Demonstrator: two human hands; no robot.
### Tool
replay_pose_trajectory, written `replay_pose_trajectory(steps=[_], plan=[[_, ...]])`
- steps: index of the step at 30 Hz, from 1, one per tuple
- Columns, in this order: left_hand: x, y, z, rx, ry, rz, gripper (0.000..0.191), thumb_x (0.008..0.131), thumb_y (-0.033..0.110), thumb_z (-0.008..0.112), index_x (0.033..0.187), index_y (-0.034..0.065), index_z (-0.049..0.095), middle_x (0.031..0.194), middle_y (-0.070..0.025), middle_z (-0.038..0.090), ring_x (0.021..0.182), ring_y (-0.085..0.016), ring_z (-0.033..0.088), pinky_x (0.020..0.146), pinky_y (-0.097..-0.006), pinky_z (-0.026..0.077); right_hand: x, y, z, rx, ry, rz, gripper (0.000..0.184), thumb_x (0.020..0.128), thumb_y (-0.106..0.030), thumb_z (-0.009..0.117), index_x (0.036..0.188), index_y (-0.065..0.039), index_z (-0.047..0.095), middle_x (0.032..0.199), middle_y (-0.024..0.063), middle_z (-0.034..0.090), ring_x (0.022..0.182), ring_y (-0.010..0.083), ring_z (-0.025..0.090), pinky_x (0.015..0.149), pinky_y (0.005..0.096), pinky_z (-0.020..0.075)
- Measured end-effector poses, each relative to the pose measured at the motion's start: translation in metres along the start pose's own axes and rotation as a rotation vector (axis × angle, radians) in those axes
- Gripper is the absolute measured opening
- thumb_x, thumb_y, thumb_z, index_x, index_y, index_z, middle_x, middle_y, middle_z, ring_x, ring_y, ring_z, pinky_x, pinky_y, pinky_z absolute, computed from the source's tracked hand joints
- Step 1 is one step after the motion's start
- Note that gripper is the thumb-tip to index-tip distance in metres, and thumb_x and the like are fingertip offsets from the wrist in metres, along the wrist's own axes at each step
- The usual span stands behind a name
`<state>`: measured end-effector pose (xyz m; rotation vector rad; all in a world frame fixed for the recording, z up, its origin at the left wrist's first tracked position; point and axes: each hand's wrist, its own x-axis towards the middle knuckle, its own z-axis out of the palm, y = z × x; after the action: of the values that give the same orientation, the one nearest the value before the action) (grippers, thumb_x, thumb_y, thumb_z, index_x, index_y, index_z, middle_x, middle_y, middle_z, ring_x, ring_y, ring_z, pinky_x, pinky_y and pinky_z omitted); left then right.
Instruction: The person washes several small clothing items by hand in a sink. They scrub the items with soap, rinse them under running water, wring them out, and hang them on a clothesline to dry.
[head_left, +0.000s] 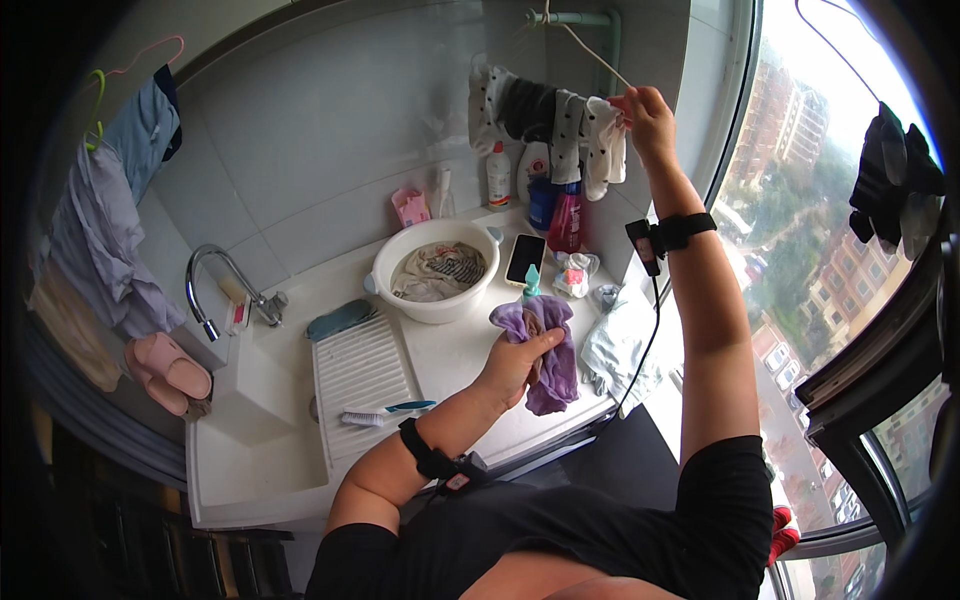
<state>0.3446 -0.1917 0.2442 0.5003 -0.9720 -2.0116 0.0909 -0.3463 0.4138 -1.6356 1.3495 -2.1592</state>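
My left hand (514, 367) grips a bunched purple cloth item (553, 367), with a brownish piece of fabric (533, 322) tucked against it. Up at the right, my right hand (651, 124) pinches a thin cord (592, 54) that runs to a green pipe (574, 18). Close by its fingertips hangs a white dotted sock (604, 150). Farther left along the same row hang a grey dotted sock (568, 135), dark socks (529, 109) and pale dotted ones (487, 97). Whether my right fingers also touch the white sock cannot be told.
A white basin (442, 306) holds wet laundry (439, 274) beside a phone (526, 259). The washboard (352, 360) carries a scrub brush (386, 412), next to the sink (255, 465) and faucet (206, 274). Bottles (499, 180) line the wall. Damp cloth (622, 352) lies near the window (795, 187).
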Motion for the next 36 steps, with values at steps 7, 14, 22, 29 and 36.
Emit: replay_pose_trajectory(steps=[7,14,22,29,36], plan=[[0.007,0.042,0.032,0.155,-0.223,0.299,0.021,0.079,0.001,0.054,0.099,0.0050,0.052,0.100,-0.0036,0.053,0.089,-0.010,0.052,0.079,-0.0228,0.042,-0.080,-0.051,-0.052,0.163,-0.029,-0.102,0.020,0.088,-0.021,0.046,0.090,-0.003,0.054,0.090,0.0056,0.061,0.086,0.0116,0.054,0.080,0.0262,0.0401],[0.044,0.026,0.085,0.949,-0.582,0.934,0.032,0.072,0.006,0.057,0.102,-0.0009,0.048,0.114,-0.0153,0.046,0.104,-0.024,0.047,0.092,-0.0326,0.034,-0.193,-0.075,-0.083,0.127,-0.018,-0.045,0.016,0.086,-0.013,0.049,0.088,0.002,0.054,0.103,0.0080,0.052,0.083,0.0114,0.050,0.076,0.0220,0.0397],[0.042,0.026,0.056,0.892,-0.346,0.320,0.024,0.071,0.011,0.063,0.091,-0.0003,0.055,0.090,-0.0075,0.058,0.079,-0.014,0.055,0.073,-0.0255,0.044,-0.255,-0.073,-0.110,-0.042,0.000,0.044,0.021,0.088,-0.018,0.045,0.086,0.000,0.054,0.109,0.0109,0.049,0.088,0.0144,0.050,0.081,0.0263,0.0390],[0.032,0.024,0.085,0.661,-0.388,0.102,0.016,0.072,0.007,0.064,0.085,0.0005,0.056,0.075,-0.0001,0.055,0.067,-0.007,0.053,0.063,-0.0198,0.044,-0.273,-0.063,-0.089,0.187,0.096,0.137,0.021,0.088,-0.018,0.046,0.084,0.002,0.052,0.111,0.0111,0.046,0.088,0.0132,0.049,0.077,0.0252,0.0429],[0.066,0.004,0.086,1.629,-0.377,0.919,0.021,0.070,0.023,0.057,0.083,0.0059,0.058,0.076,-0.0124,0.060,0.079,-0.027,0.058,0.068,-0.0361,0.045,-0.284,-0.057,-0.078,0.391,0.118,0.166,0.021,0.088,-0.018,0.045,0.087,0.002,0.051,0.119,0.0129,0.040,0.094,0.0151,0.049,0.084,0.0274,0.0418]])
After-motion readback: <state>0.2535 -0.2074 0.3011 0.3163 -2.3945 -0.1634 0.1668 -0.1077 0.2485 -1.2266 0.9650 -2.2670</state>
